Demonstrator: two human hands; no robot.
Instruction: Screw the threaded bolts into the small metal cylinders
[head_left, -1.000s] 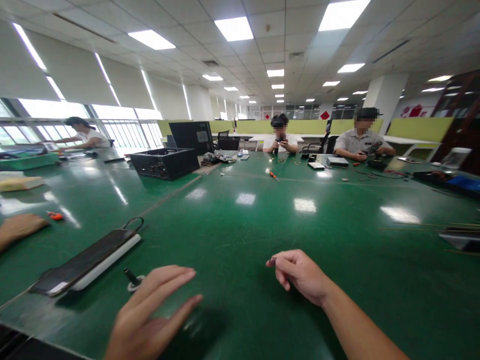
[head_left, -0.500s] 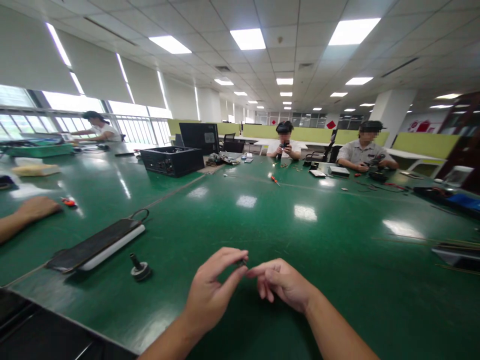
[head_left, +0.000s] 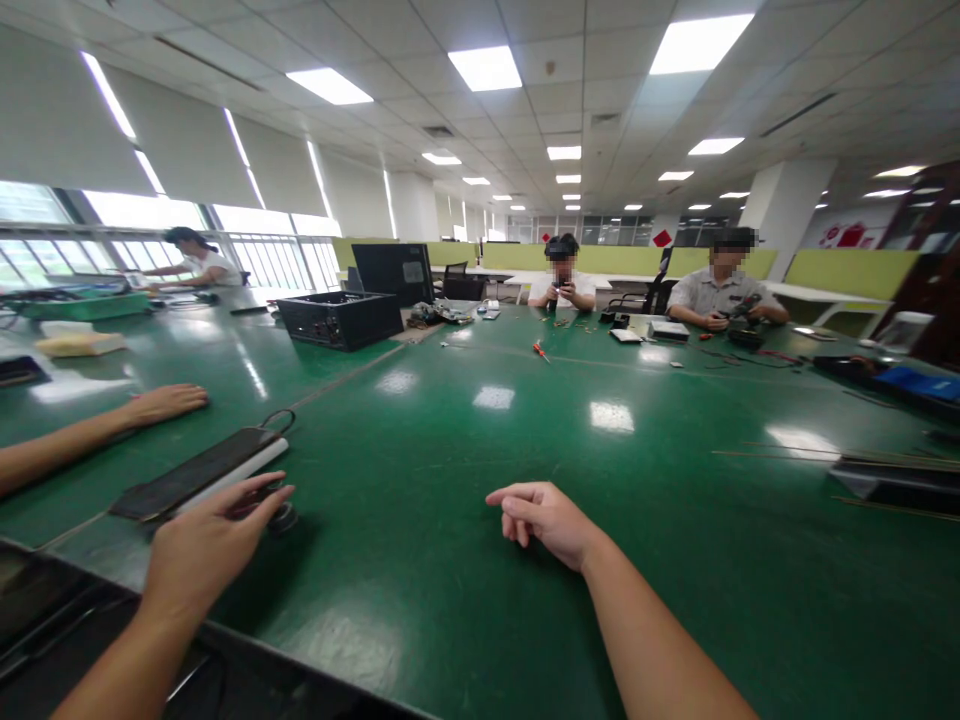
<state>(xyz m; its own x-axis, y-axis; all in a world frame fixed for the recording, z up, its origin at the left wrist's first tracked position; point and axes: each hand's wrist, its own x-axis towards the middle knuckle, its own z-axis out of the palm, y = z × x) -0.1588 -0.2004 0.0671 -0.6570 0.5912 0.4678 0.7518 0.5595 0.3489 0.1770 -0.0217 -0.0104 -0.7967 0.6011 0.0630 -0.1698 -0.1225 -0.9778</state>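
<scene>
My left hand (head_left: 202,550) is at the left, its thumb and forefinger curved toward each other in a pinch. Dark material shows between these fingers; whether it is a small held piece or the stem behind them I cannot tell. Just beyond the thumb, a dark piece with a round base (head_left: 284,517) stands on the green table, its upper part mostly hidden by my fingers. My right hand (head_left: 551,520) hovers low over the table's middle, holding nothing, forefinger stretched out and the other fingers loosely curled.
A long dark and white bar (head_left: 202,470) with a loop lies beyond my left hand. Another person's hand (head_left: 169,402) rests at the left. Farther back are a black computer case (head_left: 341,320) and an orange screwdriver (head_left: 541,351). Thin rods (head_left: 780,455) lie at right. Several people sit around.
My left hand has moved left from beside my right hand to the round-based piece. My right hand stays in a similar pose. The other person's hand has slid right across the table.
</scene>
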